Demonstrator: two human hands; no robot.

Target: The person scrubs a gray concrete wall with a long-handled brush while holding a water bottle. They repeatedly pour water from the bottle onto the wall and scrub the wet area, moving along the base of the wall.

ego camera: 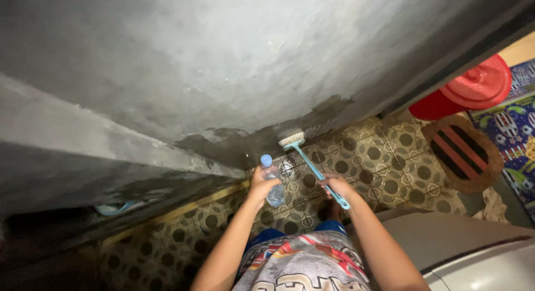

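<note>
A left hand [261,182] grasps a capped water bottle [271,179] while the right [334,186] clasps a long-handled scrub brush [312,164], bristles angled against the damp wall base [245,140].

I see grey wall [234,57] | patterned tile floor [390,163] | red bucket [468,90] by striped oval mat [462,151] | colourful rug [515,129]

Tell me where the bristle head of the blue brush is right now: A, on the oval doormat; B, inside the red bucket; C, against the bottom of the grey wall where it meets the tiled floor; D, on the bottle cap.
C: the right hand holds the long-handled blue brush, and its bristle head presses on the damp base of the grey wall.
</note>
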